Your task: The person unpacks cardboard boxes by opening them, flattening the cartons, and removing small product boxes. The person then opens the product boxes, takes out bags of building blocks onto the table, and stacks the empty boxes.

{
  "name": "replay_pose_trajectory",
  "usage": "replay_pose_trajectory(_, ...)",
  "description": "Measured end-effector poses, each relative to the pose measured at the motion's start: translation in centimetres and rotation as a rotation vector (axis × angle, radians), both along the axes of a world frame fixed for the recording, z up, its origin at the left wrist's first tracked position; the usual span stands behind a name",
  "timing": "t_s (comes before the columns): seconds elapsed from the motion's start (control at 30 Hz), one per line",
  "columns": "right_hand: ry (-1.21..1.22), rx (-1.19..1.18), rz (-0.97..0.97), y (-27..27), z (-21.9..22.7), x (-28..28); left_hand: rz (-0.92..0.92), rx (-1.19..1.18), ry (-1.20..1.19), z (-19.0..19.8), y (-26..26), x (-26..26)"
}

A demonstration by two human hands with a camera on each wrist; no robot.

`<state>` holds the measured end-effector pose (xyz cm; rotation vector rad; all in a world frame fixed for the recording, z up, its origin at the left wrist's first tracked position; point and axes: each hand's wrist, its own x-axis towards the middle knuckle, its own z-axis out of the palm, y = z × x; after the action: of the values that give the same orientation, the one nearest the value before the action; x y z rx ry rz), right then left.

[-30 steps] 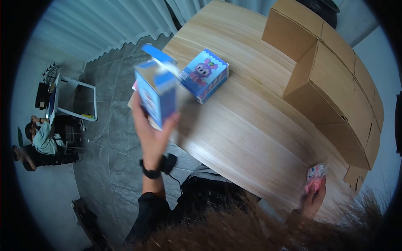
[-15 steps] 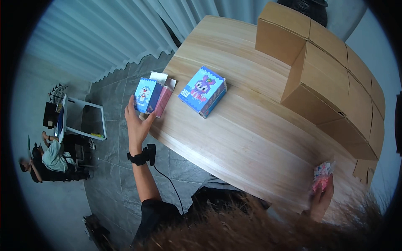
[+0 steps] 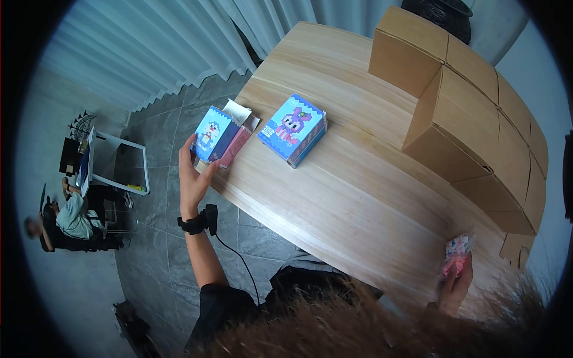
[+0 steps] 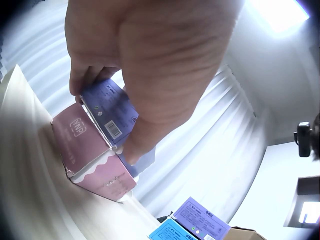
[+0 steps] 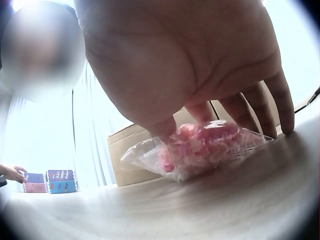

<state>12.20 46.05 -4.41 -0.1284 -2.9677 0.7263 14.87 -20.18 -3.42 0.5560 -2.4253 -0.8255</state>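
At the table's left edge my left hand (image 3: 194, 182) grips a small blue box (image 3: 209, 132) with a pixel-style cartoon figure, thumb on one side and fingers on the other. The box sits on top of a pink box (image 4: 82, 140), and white flaps stand out at its far end. Just to the right, another blue box (image 3: 291, 125) with a purple character stands on the table. Far to the right, my right hand (image 3: 456, 292) holds a clear plastic bag (image 5: 200, 150) of small pink pieces against the tabletop, thumb and fingers around it.
Brown cardboard boxes (image 3: 477, 119) stand joined in a stepped row along the table's (image 3: 334, 179) far right side, with a black pot (image 3: 441, 12) behind. Curtains (image 3: 149, 48) hang beyond the table. A seated person (image 3: 74, 218) is off to the left beside a white-framed table (image 3: 143, 170).
My left hand has lowered the blue box from the air, open flaps up, onto the pink box, turning its cartoon face upward. The right hand stays at the bag.
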Motion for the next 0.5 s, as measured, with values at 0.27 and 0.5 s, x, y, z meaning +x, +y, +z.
replay_pose_trajectory(0.27,0.001,0.012,0.004,-0.26,0.27,0.0,-0.096,0.087,0.036,-0.32,-0.38,0.48)
replay_pose_trajectory(0.5,-0.018,-0.018,-0.011,-0.44,0.49,-0.1,-0.129,0.101,0.015,-0.09,-0.65,0.34)
